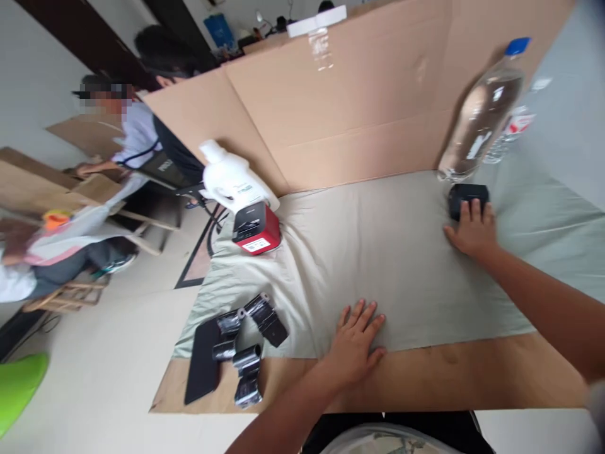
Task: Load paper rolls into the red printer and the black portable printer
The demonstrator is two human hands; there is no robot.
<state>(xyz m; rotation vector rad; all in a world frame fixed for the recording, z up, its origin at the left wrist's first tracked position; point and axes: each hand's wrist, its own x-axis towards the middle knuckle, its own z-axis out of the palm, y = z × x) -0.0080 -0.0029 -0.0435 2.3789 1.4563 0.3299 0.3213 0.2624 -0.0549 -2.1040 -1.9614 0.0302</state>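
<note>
While left hand (354, 343) lies flat, right hand (474, 232) touches black box (467, 197).

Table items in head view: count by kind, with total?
Clear plastic bottles: 2 (blue-capped, red-labelled)
White jug: 1
Red-and-black box: 1
Small black box under right hand: 1
Black rolls: about 4
Flat black sheet: 1
Total: about 10

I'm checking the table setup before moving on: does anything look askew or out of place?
The cloth is rumpled at its left edge, beside the red box. The black rolls lie scattered at odd angles. The left hand lies flat on the cloth; the right hand touches a black case.
</note>
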